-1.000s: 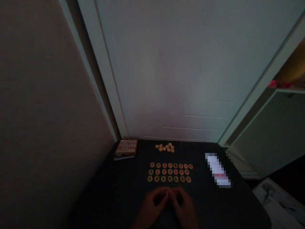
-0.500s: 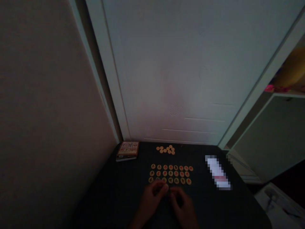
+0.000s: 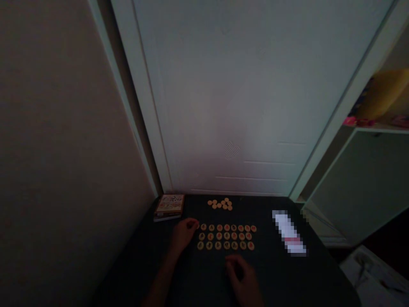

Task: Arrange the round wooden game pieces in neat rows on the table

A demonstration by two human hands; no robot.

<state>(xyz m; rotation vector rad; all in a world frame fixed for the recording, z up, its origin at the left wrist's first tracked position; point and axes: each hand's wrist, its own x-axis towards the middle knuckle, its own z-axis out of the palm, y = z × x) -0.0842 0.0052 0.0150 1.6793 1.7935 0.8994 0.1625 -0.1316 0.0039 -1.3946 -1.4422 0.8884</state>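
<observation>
Round wooden xiangqi pieces (image 3: 226, 236) with red or dark characters lie face up in three rows on the dark table (image 3: 191, 273). My left hand (image 3: 183, 233) is at the left end of the far row, thumb and fingertips pinched together beside the first piece. Whether a piece sits in that pinch is too dark to see. Below the near row rests my right hand (image 3: 242, 275), its fingers curled and the thumb bent toward the index finger. Anything between those fingertips is hidden. Several plain pale pieces (image 3: 219, 205) form a loose group farther back.
A box or stacked books (image 3: 169, 207) lie at the table's back left corner. A pixelated white strip (image 3: 289, 232) is on the right side. Behind the table stands a white door (image 3: 223, 106), with a wall (image 3: 64, 170) on the left and a shelf (image 3: 380, 128) on the right.
My left hand has gone from beside my right hand, below the near row, to the left and away, reaching the far row's left end. My right hand stays nearly in place.
</observation>
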